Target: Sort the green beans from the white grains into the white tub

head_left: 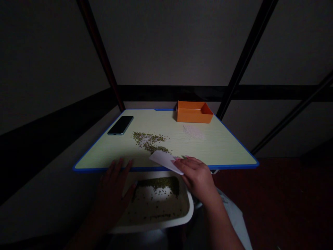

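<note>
My right hand (198, 176) is closed on a folded piece of white paper (164, 160), which lies slantwise at the table's front edge. The paper's far tip touches a scatter of small green beans (156, 140), with some white grains (143, 140) mixed in. My left hand (113, 189) is open, its fingers spread toward the table edge and its thumb over the side of a white tub (191, 208). It is dark there, and I cannot tell whether it touches the tub. More green beans (162, 182) lie inside the tub, heaped along its far side.
The pale table (215, 152) has a blue rim. An orange open box (194, 117) stands at the back right, with a patch of white grains (193, 132) before it. A phone (121, 125) lies at the left. Dark-framed wall panels (171, 41) rise behind.
</note>
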Tool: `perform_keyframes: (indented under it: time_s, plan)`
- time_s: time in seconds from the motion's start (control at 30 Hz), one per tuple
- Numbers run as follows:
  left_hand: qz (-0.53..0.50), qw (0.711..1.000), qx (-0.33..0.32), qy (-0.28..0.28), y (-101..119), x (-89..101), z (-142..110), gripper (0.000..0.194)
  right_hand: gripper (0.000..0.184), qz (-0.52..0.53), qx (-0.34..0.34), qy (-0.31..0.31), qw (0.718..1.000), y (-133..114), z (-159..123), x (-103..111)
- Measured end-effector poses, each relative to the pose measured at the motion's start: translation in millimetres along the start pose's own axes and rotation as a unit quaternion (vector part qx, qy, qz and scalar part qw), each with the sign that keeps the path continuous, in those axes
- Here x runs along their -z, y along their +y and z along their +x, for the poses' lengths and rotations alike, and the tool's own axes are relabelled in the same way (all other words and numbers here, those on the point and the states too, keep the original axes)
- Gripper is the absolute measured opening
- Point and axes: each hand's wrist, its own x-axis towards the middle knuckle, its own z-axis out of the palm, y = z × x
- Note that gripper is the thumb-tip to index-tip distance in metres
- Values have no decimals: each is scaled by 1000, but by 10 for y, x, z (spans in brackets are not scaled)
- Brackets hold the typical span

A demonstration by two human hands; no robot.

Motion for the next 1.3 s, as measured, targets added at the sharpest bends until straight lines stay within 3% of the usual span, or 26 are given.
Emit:
perform_keyframes:
  time_s: [0.2,0.43,0.77,0.9,1.3]
  plan:
    - [-24,999,25,-18,-14,-2,-12,57,30,-66,-25,12,997,50,-9,-23]
    - [-11,1000,9,-2,-16,-14,-14,55,34,-102,-59,22,993,100,-42,-12]
    - [-40,998,32,-21,-11,-6,-13,57,30,-90,-137,125,979,238,-139,69]
    - [-49,997,54,-29,-3,-5,-3,59,28,-103,-173,125,971,268,-149,23]
    - [-55,997,50,-16,-9,-47,-30,59,27,-167,-193,117,960,246,79,-169]
